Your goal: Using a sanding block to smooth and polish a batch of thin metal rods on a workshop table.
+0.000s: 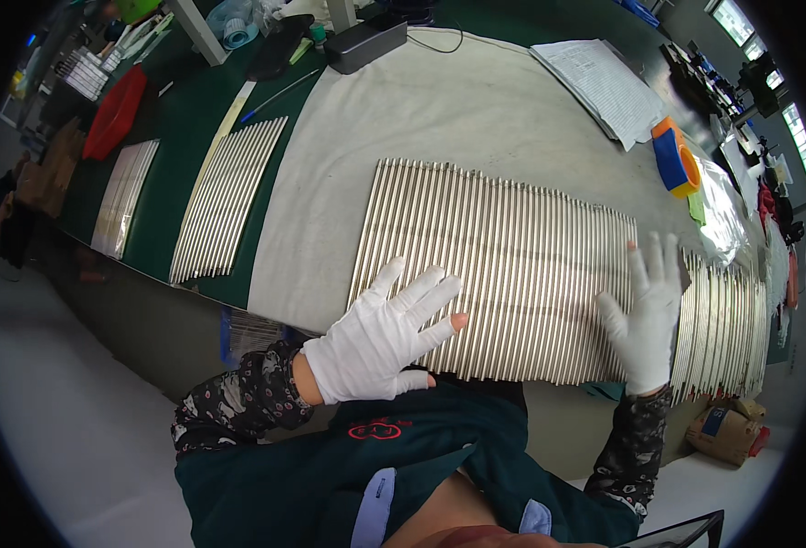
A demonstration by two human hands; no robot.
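Observation:
A wide row of shiny metal rods [503, 265] lies side by side on a pale cloth in front of me. My left hand [380, 333], in a white glove with bare thumb and fingertip showing, rests spread over the lower left part of the row. At the row's right end is my right hand [647, 315], also gloved, its fingers stretched upward and its thumb apart. Neither hand grips anything. A second batch of metal rods [721, 324] lies just right of my right hand, partly hidden behind it.
Another group of rods [229, 201] and a wrapped bundle [125, 199] lie on the green table at left, near a red tray [116, 113]. The pale cloth [330, 155] extends behind the row. Papers [604, 87], an orange-blue tape roll [677, 157] and a black box [366, 44] stand farther back.

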